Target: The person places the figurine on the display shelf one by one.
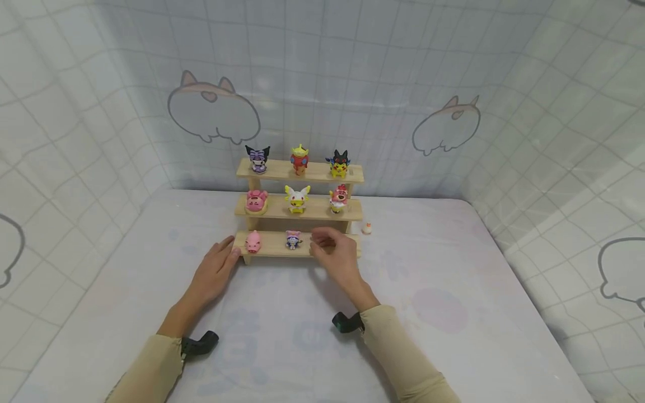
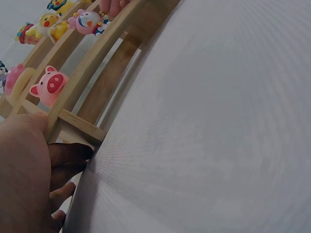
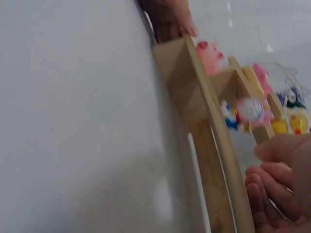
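Observation:
A three-step wooden shelf (image 1: pixel 274 244) stands on the white table and carries small toy figures. My left hand (image 1: pixel 216 271) lies flat on the table with its fingertips against the shelf's lower left end (image 2: pixel 77 126), just beside a pink pig (image 1: pixel 253 242) on the bottom step. My right hand (image 1: pixel 335 254) hovers over the right part of that step, to the right of a pink-and-blue figure (image 1: pixel 293 239). Its fingers (image 3: pixel 265 177) are curled. Nothing shows in them, though the right wrist view is blurred.
The middle and top steps each hold three figures (image 1: pixel 297 198). A small white-and-orange figure (image 1: pixel 367 228) stands on the table right of the shelf. Checked cloth walls (image 1: pixel 101 140) close in the back and both sides.

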{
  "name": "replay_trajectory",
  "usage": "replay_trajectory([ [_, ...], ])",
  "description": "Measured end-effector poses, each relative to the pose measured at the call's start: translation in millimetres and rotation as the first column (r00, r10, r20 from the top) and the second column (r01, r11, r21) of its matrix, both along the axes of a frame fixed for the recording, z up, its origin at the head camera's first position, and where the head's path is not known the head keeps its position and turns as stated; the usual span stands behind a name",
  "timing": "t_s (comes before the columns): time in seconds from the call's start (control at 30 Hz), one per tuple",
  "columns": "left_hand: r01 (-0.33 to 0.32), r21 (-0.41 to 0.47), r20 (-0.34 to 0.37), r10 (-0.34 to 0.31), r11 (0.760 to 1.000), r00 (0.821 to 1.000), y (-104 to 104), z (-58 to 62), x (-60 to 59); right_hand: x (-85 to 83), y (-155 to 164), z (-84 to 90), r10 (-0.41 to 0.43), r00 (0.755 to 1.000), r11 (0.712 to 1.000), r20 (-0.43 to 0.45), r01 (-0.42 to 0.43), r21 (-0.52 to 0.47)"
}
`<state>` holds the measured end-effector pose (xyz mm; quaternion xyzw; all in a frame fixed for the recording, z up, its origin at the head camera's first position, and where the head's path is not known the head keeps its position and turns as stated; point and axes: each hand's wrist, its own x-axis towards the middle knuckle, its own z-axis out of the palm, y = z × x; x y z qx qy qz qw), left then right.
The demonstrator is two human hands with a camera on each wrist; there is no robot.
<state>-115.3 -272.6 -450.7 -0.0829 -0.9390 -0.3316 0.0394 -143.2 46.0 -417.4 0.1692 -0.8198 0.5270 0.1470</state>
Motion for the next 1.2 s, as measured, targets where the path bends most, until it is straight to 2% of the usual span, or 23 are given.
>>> replay_trajectory([
  [0.43, 0.001, 0.015, -0.015, -0.001, 1.000, 1.000, -3.2, 3.4, 1.9, -8.3, 36.9, 3.5, -0.136, 0.989, 0.991, -0.059, 0.134, -0.023],
  [0.73, -0.013, 0.005, 0.017, 0.013, 1.000, 1.000, -5.2, 4.2, 5.8, -11.3, 55.3, -3.9, -0.133, 0.988, 0.987, -0.072, 0.126, -0.102],
  [0.93, -0.013, 0.003, 0.025, 0.013, 1.000, 1.000, -2.6, 4.6, 5.6, -14.4, 69.6, -8.4, -0.192, 0.980, 0.972, -0.045, 0.184, -0.145],
  [1.2, -0.008, 0.025, 0.019, 0.008, 1.000, 1.000, 2.9, 3.8, 4.7, -21.7, 87.3, -12.3, -0.275, 0.960, 0.947, -0.056, 0.261, -0.185],
])
